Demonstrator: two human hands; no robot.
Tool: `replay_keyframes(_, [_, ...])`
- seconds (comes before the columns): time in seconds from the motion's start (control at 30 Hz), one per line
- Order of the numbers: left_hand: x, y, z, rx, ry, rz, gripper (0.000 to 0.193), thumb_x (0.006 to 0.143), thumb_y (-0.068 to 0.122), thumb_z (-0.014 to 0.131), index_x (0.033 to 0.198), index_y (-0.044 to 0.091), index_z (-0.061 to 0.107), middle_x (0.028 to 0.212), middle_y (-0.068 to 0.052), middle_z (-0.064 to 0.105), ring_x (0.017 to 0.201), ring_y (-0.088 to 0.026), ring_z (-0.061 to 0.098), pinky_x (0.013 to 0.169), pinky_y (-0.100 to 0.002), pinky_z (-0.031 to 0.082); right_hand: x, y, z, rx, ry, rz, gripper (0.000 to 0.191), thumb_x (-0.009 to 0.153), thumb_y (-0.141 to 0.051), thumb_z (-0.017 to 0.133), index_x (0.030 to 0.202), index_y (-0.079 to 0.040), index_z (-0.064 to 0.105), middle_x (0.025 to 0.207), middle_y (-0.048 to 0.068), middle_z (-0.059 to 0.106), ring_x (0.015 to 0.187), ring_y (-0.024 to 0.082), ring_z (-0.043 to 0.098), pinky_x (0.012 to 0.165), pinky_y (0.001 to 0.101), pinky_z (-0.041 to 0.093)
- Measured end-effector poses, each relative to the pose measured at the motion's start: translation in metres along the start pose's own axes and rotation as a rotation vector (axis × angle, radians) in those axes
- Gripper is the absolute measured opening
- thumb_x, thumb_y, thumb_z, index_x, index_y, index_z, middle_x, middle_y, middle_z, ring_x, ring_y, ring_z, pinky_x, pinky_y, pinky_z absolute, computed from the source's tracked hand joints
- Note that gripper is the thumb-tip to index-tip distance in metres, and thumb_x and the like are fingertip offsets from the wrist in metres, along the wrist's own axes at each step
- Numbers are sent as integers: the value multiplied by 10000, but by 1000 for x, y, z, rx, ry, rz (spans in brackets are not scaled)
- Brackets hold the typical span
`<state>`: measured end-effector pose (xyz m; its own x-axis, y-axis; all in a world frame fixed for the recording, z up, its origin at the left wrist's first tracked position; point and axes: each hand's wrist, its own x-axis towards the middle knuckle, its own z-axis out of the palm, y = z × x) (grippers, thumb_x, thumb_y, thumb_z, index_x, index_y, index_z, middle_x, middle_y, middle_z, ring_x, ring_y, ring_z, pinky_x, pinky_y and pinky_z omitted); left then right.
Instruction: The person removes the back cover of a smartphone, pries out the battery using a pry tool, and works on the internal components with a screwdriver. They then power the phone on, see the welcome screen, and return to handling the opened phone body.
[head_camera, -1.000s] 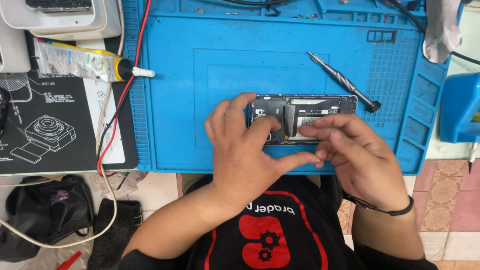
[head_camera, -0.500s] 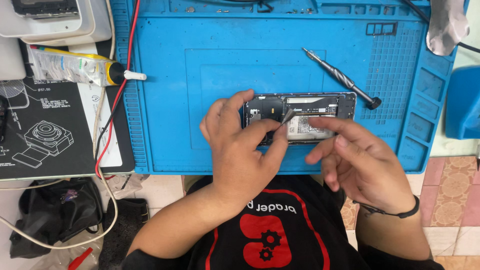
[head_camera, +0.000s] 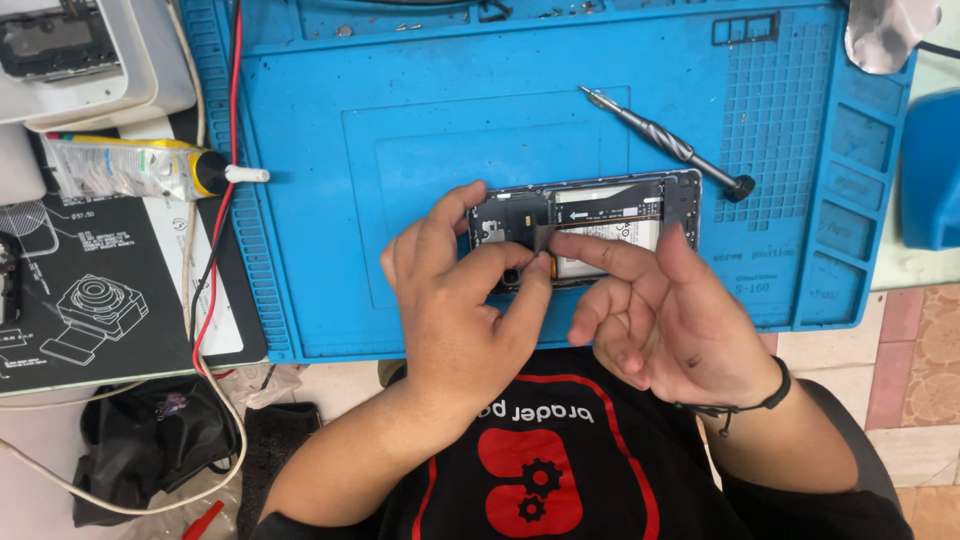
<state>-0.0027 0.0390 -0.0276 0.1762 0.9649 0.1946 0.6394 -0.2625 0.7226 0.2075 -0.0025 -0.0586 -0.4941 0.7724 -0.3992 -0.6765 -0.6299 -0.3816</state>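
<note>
Blue mat (head_camera: 400, 120); red cable (head_camera: 232, 120); yellow-blk glue tube (head_camera: 150, 168).
</note>
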Motion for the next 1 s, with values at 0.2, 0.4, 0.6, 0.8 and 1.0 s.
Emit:
replay_keyframes(0.2, [3, 1, -2, 10, -17, 6, 95, 839, 178, 823, 878, 128, 752, 1371, -137, 609, 1142, -291, 578, 1027, -432, 363, 3, -3, -1, 96, -44, 8, 934, 1075, -669, 273, 1637, 77, 305, 1048, 251, 703, 621, 166, 595, 551, 252, 482])
replay_keyframes(0.4, [5, 3, -1, 26, -21, 11, 98, 827, 171, 825, 876, 128, 752, 1366, -141, 609, 1154, -294, 573, 1030, -431, 363, 7, -4, -1, 138, -57, 16, 980, 1054, -711, 266, 1660, 59, 278, 1077, 251, 697, 638, 176, 610, 564, 259, 493])
replay_keyframes(0.6, [6, 3, -1, 49, -14, 27, 95, 828, 173, 823, 880, 131, 756, 1385, -157, 602, 1205, -305, 568, 1047, -436, 357, 11, -8, 2, 189, -71, -14, 1015, 1046, -725, 273, 1641, 97, 282, 1056, 236, 695, 640, 177, 598, 551, 271, 483])
replay_keyframes(0.8, [7, 1, 0, 47, -2, 33, 103, 823, 183, 827, 885, 133, 761, 1402, -158, 604, 1212, -299, 575, 1054, -432, 358, 16, -10, 2, 303, -144, -40, 1009, 1073, -709, 279, 1634, 130, 273, 1062, 233, 694, 653, 185, 587, 544, 282, 468])
replay_keyframes(1.0, [7, -1, 1, 40, 9, 38, 111, 814, 185, 829, 886, 133, 763, 1400, -154, 605, 1207, -294, 577, 1052, -428, 359, 20, -8, 3, 327, -145, -64, 986, 1077, -692, 262, 1616, 135, 257, 1036, 224, 686, 635, 182, 574, 516, 279, 457])
